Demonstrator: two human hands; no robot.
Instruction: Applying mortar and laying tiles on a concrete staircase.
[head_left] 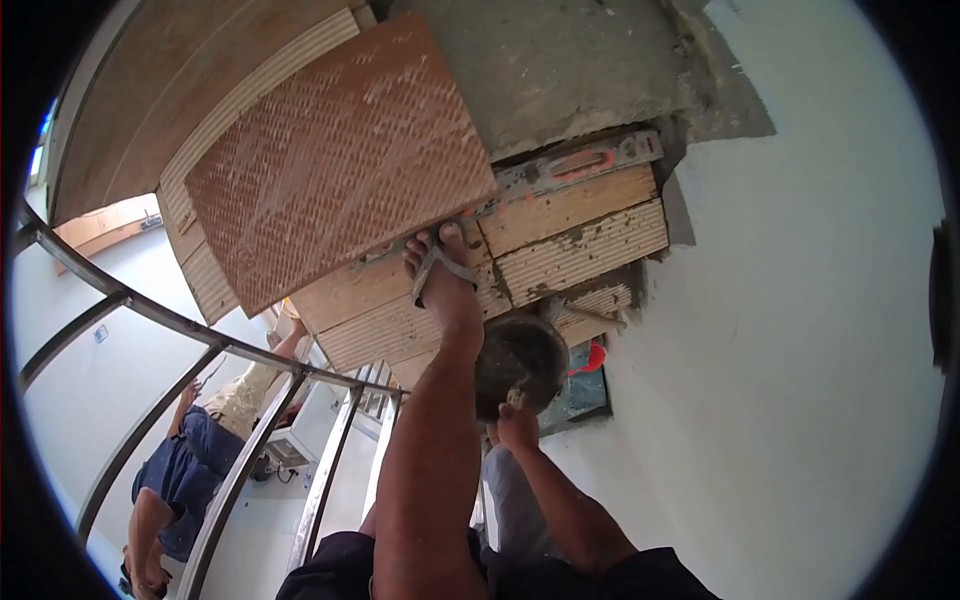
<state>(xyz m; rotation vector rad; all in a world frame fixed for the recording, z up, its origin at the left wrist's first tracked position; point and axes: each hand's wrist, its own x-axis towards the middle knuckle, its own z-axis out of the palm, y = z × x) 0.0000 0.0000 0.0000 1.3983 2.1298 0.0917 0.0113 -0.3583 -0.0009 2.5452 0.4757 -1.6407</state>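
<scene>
My right hand is closed on the near rim of a round dark bowl, with grey wet-looking residue inside. A sliver of skin shows just left of that hand, behind my raised leg; it may be my left hand, whose fingers are hidden. My sandalled foot rests on a wood-patterned step spattered with mortar. Before my toes lies a large reddish-brown tile, its ridged back face up. A metal spirit level with an orange-red-edged grip slot runs across the step, partly under the tile.
Bare grey cement lies beyond the level, and a white wall rises on the right. A curved metal railing bounds the left. Below it a person in blue is bent over. A red object sits beside the bowl.
</scene>
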